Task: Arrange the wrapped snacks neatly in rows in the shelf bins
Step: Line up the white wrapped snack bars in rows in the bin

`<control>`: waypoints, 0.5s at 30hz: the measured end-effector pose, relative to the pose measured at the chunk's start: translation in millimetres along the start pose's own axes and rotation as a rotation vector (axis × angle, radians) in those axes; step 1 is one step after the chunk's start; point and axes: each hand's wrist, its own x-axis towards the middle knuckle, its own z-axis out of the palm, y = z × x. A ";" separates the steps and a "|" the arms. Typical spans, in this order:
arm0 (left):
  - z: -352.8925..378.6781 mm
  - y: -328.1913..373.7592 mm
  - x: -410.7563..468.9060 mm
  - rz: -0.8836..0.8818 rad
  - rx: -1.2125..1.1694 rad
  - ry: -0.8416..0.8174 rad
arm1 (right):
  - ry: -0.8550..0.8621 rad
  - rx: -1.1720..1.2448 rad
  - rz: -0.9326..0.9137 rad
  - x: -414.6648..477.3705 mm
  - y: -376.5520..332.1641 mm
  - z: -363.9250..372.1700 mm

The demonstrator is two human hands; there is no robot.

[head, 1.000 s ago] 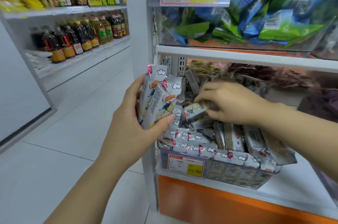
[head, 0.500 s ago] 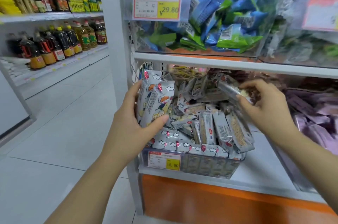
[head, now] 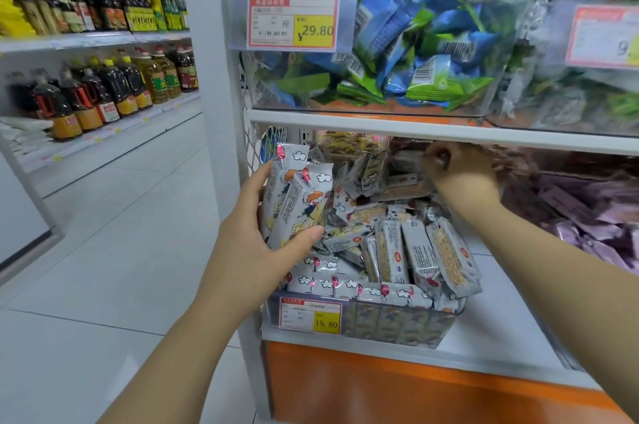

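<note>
Two snack packs (head: 300, 202) held in left grip (head: 252, 250); right grip (head: 461, 178) blurred, state unclear. Slot upright along bin (head: 397, 323) front.

Wrapped snacks (head: 390, 250) heap above the rim of the bin (head: 446, 318), and the upper shelf board (head: 380, 127) hangs low over them, leaving what looks like a narrow, blurred gap behind. Bare shelf (head: 498, 306) lies open rightward; a white post (head: 211, 112) walls the left.
</note>
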 end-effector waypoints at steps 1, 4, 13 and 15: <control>-0.7 -0.6 0.4 0.002 -0.004 0.002 | -0.017 -0.001 0.000 0.3 0.7 1.8; -3.1 -0.6 0.7 0.007 -0.002 0.007 | -0.039 0.030 -0.004 -5.7 3.9 1.9; -11.2 0.1 -2.6 -0.008 0.000 0.036 | -0.167 0.066 -0.232 -41.1 -28.6 -26.4; -14.9 -1.6 -4.5 0.002 0.021 0.037 | -0.306 0.146 -0.318 -47.3 -49.0 -30.2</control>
